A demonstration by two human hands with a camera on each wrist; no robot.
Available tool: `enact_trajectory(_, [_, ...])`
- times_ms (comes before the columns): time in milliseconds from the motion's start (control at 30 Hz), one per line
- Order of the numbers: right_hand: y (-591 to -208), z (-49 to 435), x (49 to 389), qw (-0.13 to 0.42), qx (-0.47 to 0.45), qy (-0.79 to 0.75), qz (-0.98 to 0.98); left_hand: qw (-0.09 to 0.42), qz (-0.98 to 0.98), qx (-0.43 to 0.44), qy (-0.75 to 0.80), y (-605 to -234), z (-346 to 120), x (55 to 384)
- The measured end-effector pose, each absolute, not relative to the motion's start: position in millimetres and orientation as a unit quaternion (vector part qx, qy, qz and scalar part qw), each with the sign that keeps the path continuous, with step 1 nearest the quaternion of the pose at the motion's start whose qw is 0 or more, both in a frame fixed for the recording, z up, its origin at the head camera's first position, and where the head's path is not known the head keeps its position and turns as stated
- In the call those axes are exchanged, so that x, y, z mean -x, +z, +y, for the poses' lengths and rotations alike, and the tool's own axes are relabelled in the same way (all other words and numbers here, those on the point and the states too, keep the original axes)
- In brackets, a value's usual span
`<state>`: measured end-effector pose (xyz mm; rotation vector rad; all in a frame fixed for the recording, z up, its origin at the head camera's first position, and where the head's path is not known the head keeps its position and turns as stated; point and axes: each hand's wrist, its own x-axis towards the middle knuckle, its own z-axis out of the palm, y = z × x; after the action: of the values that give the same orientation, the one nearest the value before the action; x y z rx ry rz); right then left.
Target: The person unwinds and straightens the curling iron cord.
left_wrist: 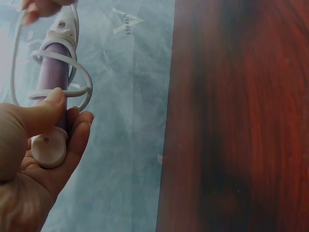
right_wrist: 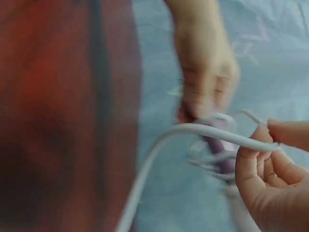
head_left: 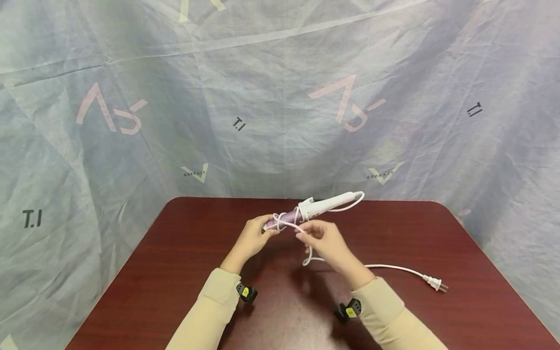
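Wand barrel [left_wrist: 52, 75] partly hidden by cord [right_wrist: 193, 128] | left hand [head_left: 254, 236] grips it | right hand [head_left: 327, 240] pinches cord

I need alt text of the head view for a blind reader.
A person's left hand holds a curling iron by its purple barrel while the right hand pinches its white cord, wound around the barrel. The plug lies on a dark red table, before a grey printed cloth.

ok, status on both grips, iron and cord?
Left grip: holding curling iron at tip. Right grip: pinching white cord, looped loosely around barrel. Plug off right on table, apparently not in the way.
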<state>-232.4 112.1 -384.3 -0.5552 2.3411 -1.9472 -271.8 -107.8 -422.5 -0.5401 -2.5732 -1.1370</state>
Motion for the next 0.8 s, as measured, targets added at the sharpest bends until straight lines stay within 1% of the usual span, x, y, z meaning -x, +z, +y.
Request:
enact_trajectory(167, [-348.2,124.5,242.5,-0.048,0.170,-0.531,0.829,0.139,-0.892,0.183,-0.390,-425.6,-111.7,269.9])
enact_trajectory(300, [-325.0,135.6,251.7,-0.077,0.144,-0.455,0.875,0.135,-0.891,0.188,-0.391,-425.6,-114.5,267.6])
enact_trajectory(333, [-320.1,139.2,254.2,-0.077,0.137,-0.442,0.883,0.133,-0.890,0.191,-0.391,-425.3,-114.8,267.5])
enact_trajectory(467, [-304.1,155.5,265.8,-0.045,0.122,-0.424,0.896,0.130,-0.889,0.200,-0.392,-425.9,-116.6,266.2])
enact_trajectory(633, [-288.7,179.4,279.7,0.041,0.125,-0.455,0.881,0.121,-0.892,0.201,-0.387,-429.9,-121.1,263.1])
enact_trajectory(700, [-286.5,188.6,285.5,0.067,0.124,-0.479,0.866,0.120,-0.889,0.202,-0.392,-430.5,-123.4,261.7])
enact_trajectory(800, [-288.7,201.7,293.6,0.079,0.114,-0.502,0.854,0.117,-0.881,0.208,-0.408,-429.4,-126.4,260.1])
